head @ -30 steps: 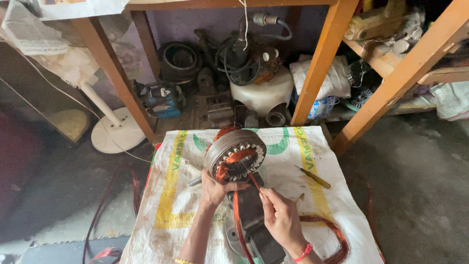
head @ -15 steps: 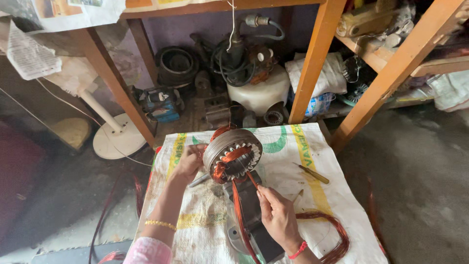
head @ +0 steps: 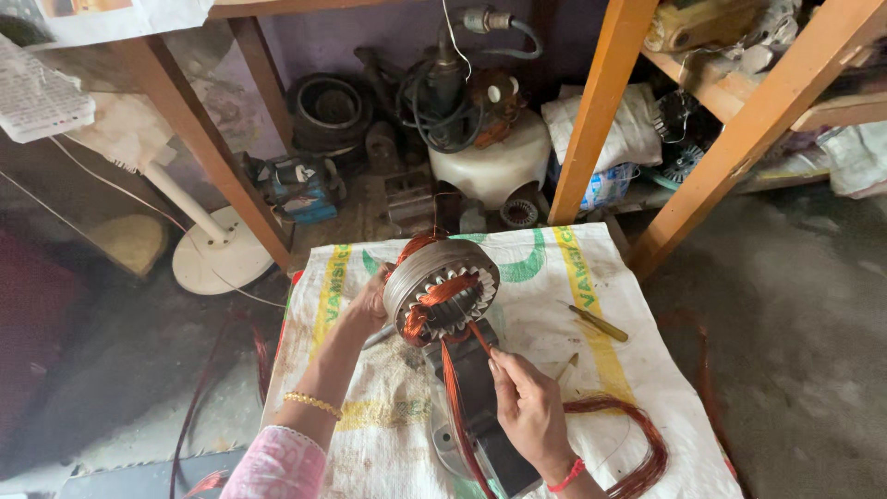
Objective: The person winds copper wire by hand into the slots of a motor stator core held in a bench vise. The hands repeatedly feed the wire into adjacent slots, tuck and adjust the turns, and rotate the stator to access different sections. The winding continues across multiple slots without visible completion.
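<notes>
Head view, looking down at my work surface: a white woven sack (head: 591,277) with green and yellow markings is spread flat, and on it stands the motor stator (head: 441,288), a grey metal ring tilted so its slotted bore faces up toward me. Copper winding (head: 434,300) fills part of the slots and spills over the near edge.

My left hand (head: 368,303) is curled against the stator's left outer wall, fingers wrapped on the metal, bracing it. My right hand (head: 528,407) sits just below the stator with the fingers drawn together in a pinch on a strand of copper wire (head: 455,397) that runs from the bore down toward me; how tightly the tips close I cannot tell. Under that wire lies a dark grey metal block (head: 480,407) on which the stator seems to rest.

To the right of my right hand, a loose coil of copper wire (head: 637,434) loops across the sack. Further right, well apart from the stator, lies 1 yellow-handled tool (head: 599,323), and a smaller pointed stick (head: 565,367) rests near my knuckles. Beyond the sack, under the wooden bench legs (head: 601,102), sit a white fan base (head: 222,261) and a white tank (head: 490,166) with hoses.
</notes>
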